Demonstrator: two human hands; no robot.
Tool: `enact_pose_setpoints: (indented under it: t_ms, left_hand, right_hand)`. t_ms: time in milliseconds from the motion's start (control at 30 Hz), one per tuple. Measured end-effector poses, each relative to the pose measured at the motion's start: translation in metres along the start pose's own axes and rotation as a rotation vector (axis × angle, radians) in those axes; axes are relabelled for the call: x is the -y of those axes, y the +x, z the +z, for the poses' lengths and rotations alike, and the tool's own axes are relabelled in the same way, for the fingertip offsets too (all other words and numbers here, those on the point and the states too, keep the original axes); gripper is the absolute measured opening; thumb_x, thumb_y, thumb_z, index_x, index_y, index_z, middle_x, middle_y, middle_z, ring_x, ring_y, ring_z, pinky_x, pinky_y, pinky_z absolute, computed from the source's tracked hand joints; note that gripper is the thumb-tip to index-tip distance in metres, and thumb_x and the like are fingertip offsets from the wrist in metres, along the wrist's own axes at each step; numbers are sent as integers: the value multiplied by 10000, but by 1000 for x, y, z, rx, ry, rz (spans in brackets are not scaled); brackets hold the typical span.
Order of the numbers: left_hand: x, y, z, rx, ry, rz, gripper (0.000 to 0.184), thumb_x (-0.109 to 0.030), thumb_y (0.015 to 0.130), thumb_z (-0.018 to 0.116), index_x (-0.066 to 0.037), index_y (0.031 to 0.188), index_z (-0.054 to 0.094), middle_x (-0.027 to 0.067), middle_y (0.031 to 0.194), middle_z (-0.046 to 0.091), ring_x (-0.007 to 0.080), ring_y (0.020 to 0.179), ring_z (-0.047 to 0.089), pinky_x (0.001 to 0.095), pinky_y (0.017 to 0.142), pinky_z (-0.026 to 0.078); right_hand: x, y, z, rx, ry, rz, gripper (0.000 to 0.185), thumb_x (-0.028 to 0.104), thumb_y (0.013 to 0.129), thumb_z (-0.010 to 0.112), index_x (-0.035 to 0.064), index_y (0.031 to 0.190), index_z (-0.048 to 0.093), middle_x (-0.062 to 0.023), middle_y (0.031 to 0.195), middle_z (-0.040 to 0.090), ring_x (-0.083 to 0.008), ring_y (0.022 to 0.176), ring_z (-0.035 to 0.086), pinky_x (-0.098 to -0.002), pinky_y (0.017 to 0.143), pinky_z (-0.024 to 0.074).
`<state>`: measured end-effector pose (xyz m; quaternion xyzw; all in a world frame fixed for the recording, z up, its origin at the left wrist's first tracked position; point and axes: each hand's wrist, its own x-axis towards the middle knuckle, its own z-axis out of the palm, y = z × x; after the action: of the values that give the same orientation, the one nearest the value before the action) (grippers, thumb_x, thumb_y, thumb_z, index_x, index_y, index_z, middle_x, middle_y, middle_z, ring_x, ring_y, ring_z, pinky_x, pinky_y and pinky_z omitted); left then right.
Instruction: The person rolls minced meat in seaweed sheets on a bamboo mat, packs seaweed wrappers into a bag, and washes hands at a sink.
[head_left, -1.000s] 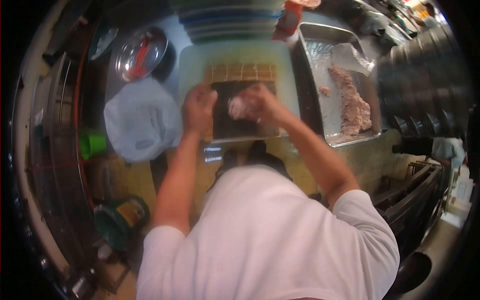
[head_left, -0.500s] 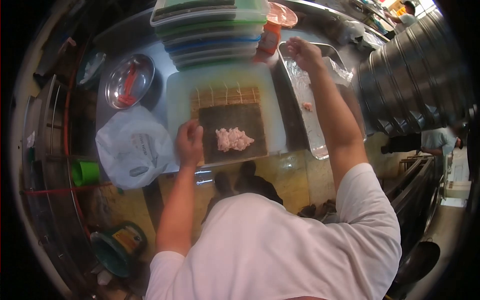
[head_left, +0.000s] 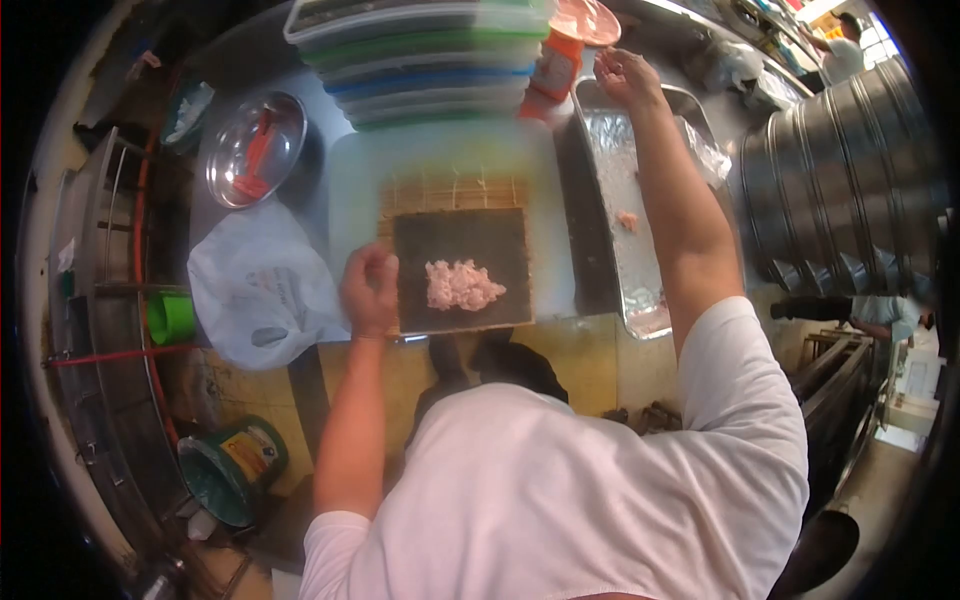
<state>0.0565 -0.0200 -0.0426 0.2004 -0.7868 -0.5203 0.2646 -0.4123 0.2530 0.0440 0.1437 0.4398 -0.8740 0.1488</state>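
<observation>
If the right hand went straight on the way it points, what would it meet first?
The right hand would likely meet the pinkish round item by the orange container, though depth is unclear; it might pass above.

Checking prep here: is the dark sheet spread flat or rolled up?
Spread flat: the dark sheet lies open on the bamboo mat, a pink clump on it.

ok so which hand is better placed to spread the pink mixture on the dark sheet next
Probably the left hand: it is right beside the dark sheet, near the pink mixture. The right hand is farther off, at the far end of the metal tray.
</observation>
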Motion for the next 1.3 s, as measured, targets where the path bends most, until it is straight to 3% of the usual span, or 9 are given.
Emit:
enact_pose_setpoints:
  t_ms: [167, 267, 433, 500, 633, 900, 1033, 1200, 1300]
  left_hand:
    - [14, -1, 1, -7, -43, 7, 261, -204, 917, 722, -19, 1092, 665, 58, 961, 687, 165, 857, 641, 300, 810, 520]
    - [10, -2, 0, 40, -102, -15, 232, -99, 959, 681, 2, 1161, 630, 20, 1000, 626, 110, 901, 584, 258, 847, 489]
    - [9, -3, -1, 63, -110, -30, 252, -127, 961, 686, 7, 1168, 629, 37, 1011, 650, 117, 930, 610, 268, 871, 496]
    - [15, 0, 1, 45, -108, -13, 257, -155, 945, 703, -9, 1149, 648, 47, 1012, 668, 138, 916, 623, 284, 863, 503]
    - [20, 9, -9, 126, -181, -57, 306, -192, 932, 722, -33, 1188, 670, 96, 1090, 704, 176, 993, 656, 318, 910, 512]
    - [-45, -11, 3, 440, -25, 215, 294, -86, 869, 762, -42, 1155, 715, 114, 1172, 713, 224, 1123, 656, 338, 968, 513]
    - [-14, -22, 15, 431, -101, 264, 181, -22, 832, 767, -13, 1011, 745, 130, 1150, 720, 254, 1147, 657, 353, 989, 513]
    - [-26, -12, 8, 583, -193, 218, 385, -46, 789, 794, -34, 1162, 699, 133, 1262, 673, 253, 1197, 619, 362, 1014, 500]
    - [-36, -16, 6, 489, -149, 154, 516, -92, 771, 807, -41, 1262, 657, 139, 1322, 638, 286, 1237, 580, 397, 1044, 474]
  right_hand:
    - [7, -71, -42, 222, -308, -144, 114, 78, 944, 676, -13, 910, 616, -85, 747, 620, -178, 603, 583, -305, 606, 542]
    - [5, -111, -73, 187, -1042, -179, 297, 283, 933, 747, 37, 781, 678, -14, 630, 553, -118, 555, 483, -287, 534, 416]
    - [-34, -173, -141, 200, -2202, -316, 260, 252, 896, 723, 69, 1081, 709, -200, 958, 715, -368, 950, 681, -458, 811, 513]
    - [-80, -194, -187, 158, -2011, -588, 191, 183, 889, 708, 69, 1042, 706, -200, 864, 685, -341, 832, 675, -423, 758, 521]
    - [-60, -226, -153, 169, -1077, -174, 139, 124, 968, 659, -8, 957, 700, -35, 751, 654, -78, 718, 594, -255, 601, 463]
    - [-182, -332, -38, 603, -848, -207, 190, 175, 951, 715, 30, 1073, 726, -64, 1055, 710, -184, 1016, 678, -320, 861, 546]
    - [-231, -337, -53, 712, -1264, -854, 157, 70, 879, 714, 36, 1032, 729, -83, 1196, 703, -275, 1146, 652, -383, 998, 516]
    - [-212, -332, -50, 807, -1161, -815, 631, 144, 831, 774, 71, 1403, 519, -221, 1447, 507, -416, 1451, 341, -470, 1111, 430]
    - [-210, -343, -52, 807, -1443, -767, 667, 190, 825, 785, 60, 1421, 515, -252, 1465, 468, -429, 1388, 412, -480, 1168, 360]
